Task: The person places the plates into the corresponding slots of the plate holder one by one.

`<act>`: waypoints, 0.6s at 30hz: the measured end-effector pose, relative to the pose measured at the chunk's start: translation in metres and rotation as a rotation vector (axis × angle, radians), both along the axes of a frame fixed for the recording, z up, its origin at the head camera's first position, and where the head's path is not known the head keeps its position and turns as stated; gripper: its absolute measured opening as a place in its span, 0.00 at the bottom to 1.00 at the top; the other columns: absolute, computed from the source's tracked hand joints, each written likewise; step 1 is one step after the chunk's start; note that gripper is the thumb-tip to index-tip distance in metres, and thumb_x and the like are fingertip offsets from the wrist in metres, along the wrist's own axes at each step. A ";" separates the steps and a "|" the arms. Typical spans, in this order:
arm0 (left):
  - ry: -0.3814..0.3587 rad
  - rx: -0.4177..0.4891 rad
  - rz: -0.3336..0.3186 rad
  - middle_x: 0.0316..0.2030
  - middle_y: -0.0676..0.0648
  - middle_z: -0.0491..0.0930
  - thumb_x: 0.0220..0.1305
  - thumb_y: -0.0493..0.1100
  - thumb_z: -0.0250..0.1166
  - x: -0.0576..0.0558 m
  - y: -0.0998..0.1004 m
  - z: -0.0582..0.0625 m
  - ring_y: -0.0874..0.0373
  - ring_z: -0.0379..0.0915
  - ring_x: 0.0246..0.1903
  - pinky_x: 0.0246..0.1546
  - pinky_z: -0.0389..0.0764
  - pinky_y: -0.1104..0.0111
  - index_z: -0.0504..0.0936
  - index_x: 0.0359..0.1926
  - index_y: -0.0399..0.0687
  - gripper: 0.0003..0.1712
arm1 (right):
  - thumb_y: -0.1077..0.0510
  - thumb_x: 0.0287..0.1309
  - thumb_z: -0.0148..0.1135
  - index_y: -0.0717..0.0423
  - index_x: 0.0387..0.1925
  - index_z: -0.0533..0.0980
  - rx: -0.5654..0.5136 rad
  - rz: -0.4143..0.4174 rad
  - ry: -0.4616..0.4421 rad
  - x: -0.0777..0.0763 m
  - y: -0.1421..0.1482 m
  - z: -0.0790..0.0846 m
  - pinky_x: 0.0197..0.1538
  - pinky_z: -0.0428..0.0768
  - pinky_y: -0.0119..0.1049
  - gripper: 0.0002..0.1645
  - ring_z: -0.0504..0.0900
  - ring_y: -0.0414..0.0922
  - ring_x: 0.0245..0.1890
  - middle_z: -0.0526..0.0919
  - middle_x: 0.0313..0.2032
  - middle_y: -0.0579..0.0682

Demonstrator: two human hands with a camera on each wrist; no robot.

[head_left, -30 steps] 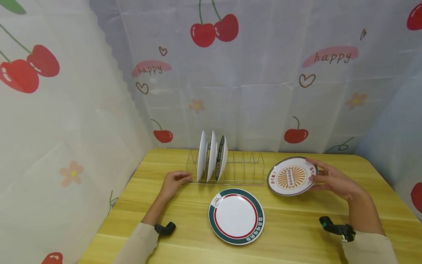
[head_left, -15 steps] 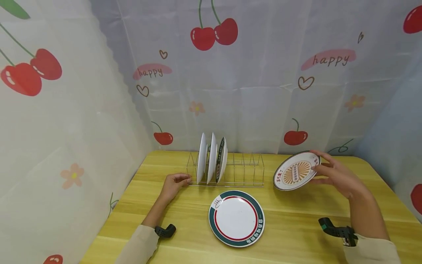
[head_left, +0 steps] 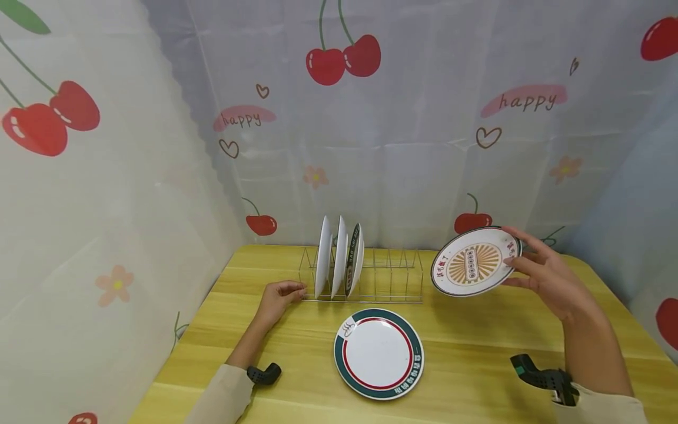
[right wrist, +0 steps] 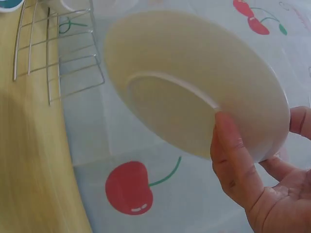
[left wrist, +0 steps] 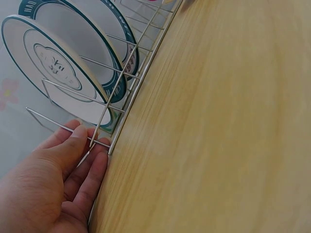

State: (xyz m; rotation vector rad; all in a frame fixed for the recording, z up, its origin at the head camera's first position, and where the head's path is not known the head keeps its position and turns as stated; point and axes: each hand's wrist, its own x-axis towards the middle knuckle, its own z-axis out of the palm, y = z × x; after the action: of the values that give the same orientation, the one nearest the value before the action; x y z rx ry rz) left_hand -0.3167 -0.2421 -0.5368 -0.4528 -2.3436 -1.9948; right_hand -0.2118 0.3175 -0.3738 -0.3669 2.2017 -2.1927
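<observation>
My right hand [head_left: 532, 265] grips the rim of a white plate with an orange sunburst pattern [head_left: 473, 261], lifted off the table and tilted toward me; the right wrist view shows its plain white underside [right wrist: 194, 82]. A wire dish rack [head_left: 386, 277] stands at the back of the wooden table [head_left: 477, 353] with three plates upright in its left slots [head_left: 339, 256]. My left hand [head_left: 281, 292] rests on the table with its fingers on the rack's left end wire [left wrist: 97, 143]. A green-and-red rimmed plate [head_left: 379, 354] lies flat in front of the rack.
Cherry-print curtains [head_left: 402, 129] close in the table on the left, back and right. The rack's right slots hold nothing. Black wrist camera mounts [head_left: 540, 377] sit on both forearms.
My right hand has raised the sunburst plate off the table and tilted it more upright, carrying it slightly left. The left hand has stayed on the rack.
</observation>
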 end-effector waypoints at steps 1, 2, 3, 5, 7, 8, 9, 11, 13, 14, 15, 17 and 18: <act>0.004 -0.001 0.000 0.46 0.33 0.86 0.65 0.34 0.70 0.000 -0.001 -0.001 0.49 0.87 0.42 0.40 0.89 0.63 0.87 0.47 0.31 0.11 | 0.66 0.75 0.54 0.45 0.80 0.53 -0.014 0.002 0.011 0.001 -0.003 0.001 0.42 0.89 0.36 0.40 0.82 0.39 0.44 0.63 0.56 0.55; 0.008 -0.004 0.003 0.45 0.34 0.86 0.65 0.33 0.70 0.000 -0.002 -0.001 0.50 0.87 0.41 0.40 0.89 0.64 0.87 0.46 0.31 0.11 | 0.66 0.74 0.54 0.45 0.80 0.54 -0.027 0.001 0.019 0.001 -0.005 0.001 0.42 0.88 0.35 0.40 0.82 0.39 0.44 0.63 0.56 0.54; 0.014 -0.004 0.006 0.45 0.34 0.86 0.65 0.33 0.70 0.000 -0.002 -0.001 0.51 0.87 0.41 0.39 0.89 0.64 0.87 0.46 0.31 0.11 | 0.66 0.74 0.54 0.44 0.80 0.54 -0.038 -0.002 0.025 0.002 -0.009 0.002 0.42 0.88 0.35 0.40 0.81 0.39 0.45 0.63 0.57 0.54; 0.027 -0.004 0.010 0.43 0.35 0.87 0.64 0.32 0.70 -0.001 -0.003 -0.003 0.53 0.87 0.39 0.38 0.89 0.65 0.88 0.45 0.31 0.10 | 0.67 0.74 0.55 0.44 0.80 0.55 -0.063 -0.008 0.035 0.004 -0.015 0.003 0.42 0.88 0.35 0.40 0.81 0.39 0.46 0.63 0.57 0.53; 0.039 -0.007 0.004 0.43 0.36 0.87 0.64 0.32 0.70 -0.002 -0.003 -0.005 0.54 0.87 0.39 0.38 0.89 0.65 0.88 0.45 0.31 0.10 | 0.68 0.73 0.55 0.44 0.79 0.56 -0.090 -0.014 0.049 0.006 -0.023 0.003 0.42 0.88 0.35 0.40 0.80 0.39 0.46 0.63 0.57 0.53; 0.043 -0.011 0.002 0.42 0.36 0.87 0.65 0.32 0.70 -0.002 -0.003 -0.005 0.54 0.87 0.38 0.37 0.89 0.64 0.88 0.45 0.31 0.10 | 0.68 0.73 0.55 0.44 0.79 0.57 -0.104 -0.017 0.056 0.008 -0.026 0.003 0.42 0.88 0.35 0.40 0.81 0.39 0.46 0.64 0.58 0.53; 0.045 -0.012 -0.003 0.43 0.36 0.87 0.65 0.32 0.70 -0.003 -0.003 -0.006 0.54 0.87 0.38 0.38 0.89 0.64 0.88 0.46 0.31 0.10 | 0.68 0.73 0.55 0.44 0.79 0.57 -0.106 -0.027 0.064 0.009 -0.029 0.004 0.42 0.88 0.35 0.40 0.81 0.39 0.46 0.65 0.58 0.53; 0.046 -0.018 -0.007 0.43 0.36 0.87 0.65 0.33 0.70 -0.003 -0.001 -0.006 0.54 0.87 0.39 0.38 0.89 0.65 0.88 0.46 0.32 0.10 | 0.69 0.72 0.55 0.45 0.79 0.58 -0.127 -0.024 0.080 0.010 -0.036 0.006 0.42 0.88 0.35 0.40 0.81 0.40 0.47 0.66 0.58 0.53; 0.042 -0.020 0.002 0.43 0.37 0.87 0.65 0.34 0.70 -0.004 -0.001 -0.005 0.54 0.87 0.39 0.38 0.89 0.65 0.88 0.46 0.32 0.10 | 0.70 0.71 0.56 0.47 0.79 0.57 -0.138 -0.016 0.103 0.009 -0.043 0.009 0.42 0.88 0.35 0.40 0.82 0.41 0.47 0.66 0.59 0.55; 0.036 -0.020 0.010 0.43 0.37 0.87 0.65 0.34 0.70 -0.004 -0.001 -0.005 0.55 0.87 0.39 0.38 0.89 0.65 0.88 0.45 0.33 0.10 | 0.71 0.71 0.56 0.47 0.79 0.58 -0.139 -0.011 0.111 0.008 -0.047 0.010 0.42 0.88 0.34 0.41 0.82 0.41 0.47 0.67 0.58 0.56; 0.030 -0.017 0.015 0.43 0.37 0.87 0.65 0.34 0.71 -0.004 -0.001 -0.005 0.55 0.87 0.39 0.38 0.89 0.65 0.88 0.45 0.33 0.10 | 0.71 0.70 0.57 0.47 0.79 0.58 -0.140 -0.005 0.120 0.008 -0.051 0.012 0.42 0.88 0.34 0.41 0.82 0.41 0.47 0.67 0.58 0.57; 0.017 -0.014 0.023 0.44 0.37 0.87 0.64 0.34 0.71 -0.005 -0.001 -0.004 0.54 0.87 0.39 0.38 0.89 0.65 0.88 0.45 0.33 0.10 | 0.72 0.69 0.57 0.48 0.79 0.58 -0.147 0.013 0.140 0.005 -0.059 0.014 0.43 0.88 0.34 0.42 0.83 0.42 0.47 0.67 0.57 0.58; 0.011 -0.014 0.024 0.44 0.36 0.87 0.64 0.34 0.71 -0.005 -0.001 -0.004 0.54 0.87 0.40 0.39 0.89 0.65 0.88 0.46 0.33 0.11 | 0.72 0.69 0.57 0.48 0.79 0.58 -0.144 0.017 0.147 0.004 -0.062 0.015 0.43 0.88 0.34 0.42 0.83 0.42 0.47 0.67 0.57 0.59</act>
State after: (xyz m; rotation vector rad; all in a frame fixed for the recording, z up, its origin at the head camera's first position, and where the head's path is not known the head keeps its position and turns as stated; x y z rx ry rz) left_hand -0.3219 -0.2434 -0.5408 -0.4334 -2.3463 -1.9625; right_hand -0.2073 0.2550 -0.3587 -0.5650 2.1031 -2.3957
